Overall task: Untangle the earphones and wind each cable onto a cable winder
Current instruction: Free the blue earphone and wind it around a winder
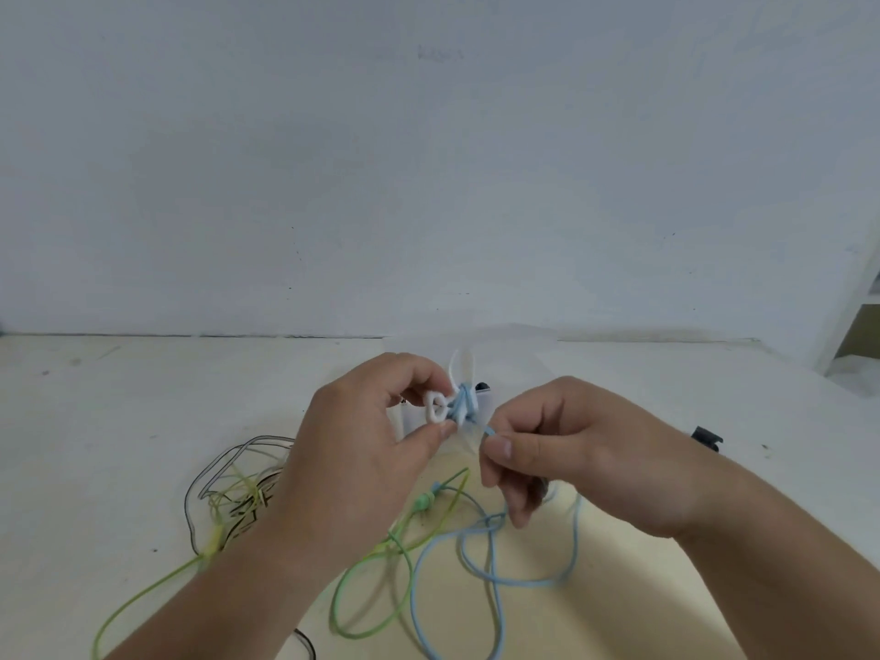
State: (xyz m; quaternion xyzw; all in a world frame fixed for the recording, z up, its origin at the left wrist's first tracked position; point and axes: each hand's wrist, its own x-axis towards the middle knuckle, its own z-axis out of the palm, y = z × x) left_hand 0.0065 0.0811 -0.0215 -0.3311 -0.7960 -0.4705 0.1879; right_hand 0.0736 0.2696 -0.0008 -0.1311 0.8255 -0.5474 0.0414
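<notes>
At the far left the white table [95,421] lies bare up to its back edge against the wall [428,159], with open room there. Nearer in, a black cable [209,473] and a green cable [143,588] lie in a loose tangle on the tabletop, the green one running under the left forearm. The left hand [362,450] is raised above the table, thumb and fingers closed in a pinch on a white cable winder [443,402] with blue cable [464,404] wrapped around its middle. Just beside it, the right hand [571,450] pinches the free run of that blue cable between thumb and forefinger; the rest hangs down in loops [481,583] onto the table. Far right, a small black object [707,438] sits near the table's edge
</notes>
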